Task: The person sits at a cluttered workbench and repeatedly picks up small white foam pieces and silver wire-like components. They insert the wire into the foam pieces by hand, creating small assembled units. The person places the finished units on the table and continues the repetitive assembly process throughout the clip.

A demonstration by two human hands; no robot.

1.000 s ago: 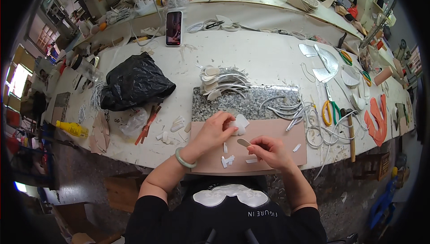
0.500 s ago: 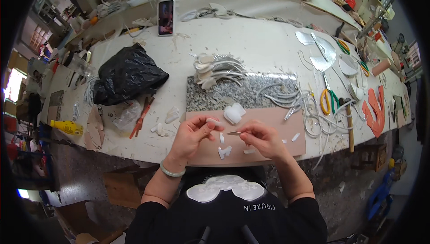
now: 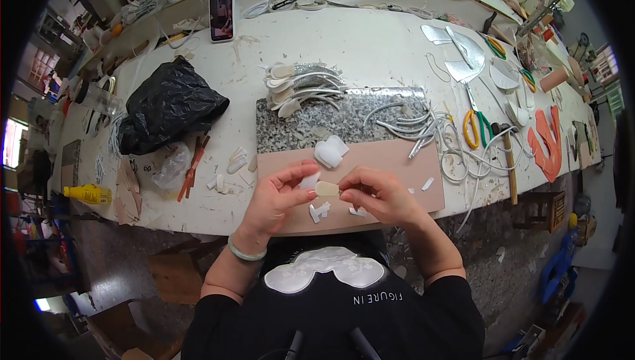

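Bright, even, sharp (fisheye-bent, dark-cornered edges)

A craft workshop — cluttered workbench (image 3: 370, 36) with scissors (image 3: 473, 125), hammer (image 3: 508, 161) (offcuts everywhere).

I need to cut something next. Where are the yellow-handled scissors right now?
In the head view the yellow-handled scissors lie on the white table to the person's right, just past the grey stone slab, beside a tangle of white cords and a hammer.

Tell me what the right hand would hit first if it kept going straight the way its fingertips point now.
The right hand points left, toward the left hand. First in line is the small beige oval piece already pinched at its fingertips, then the white scrap in the left hand's fingers. Depth is hard to judge from above.
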